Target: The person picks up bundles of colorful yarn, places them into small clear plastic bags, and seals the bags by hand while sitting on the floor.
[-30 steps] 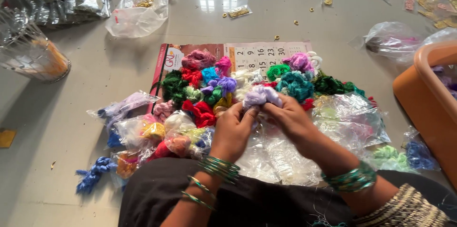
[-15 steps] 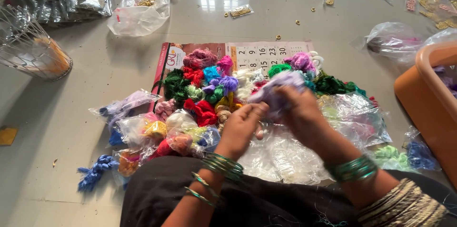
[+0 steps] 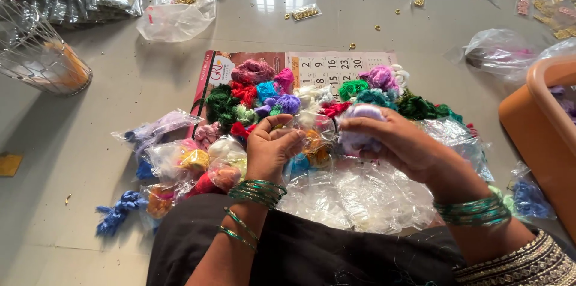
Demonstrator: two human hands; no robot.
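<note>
Right hand [image 3: 396,142] grips a pale lilac thread bundle [image 3: 360,127] at centre; left hand [image 3: 273,148] pinches a small clear plastic bag [image 3: 312,133]. Bagged bundles [image 3: 192,160] lie at nine o'clock; many loose coloured skeins [image 3: 270,91] wait at twelve.

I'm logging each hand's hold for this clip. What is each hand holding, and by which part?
The right hand cups a pale lilac thread bundle around its middle. The left hand pinches the edge of a small clear plastic bag.

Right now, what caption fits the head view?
Right hand grips a lilac thread bundle; left hand pinches a clear plastic bag above colourful thread bundles.
</note>
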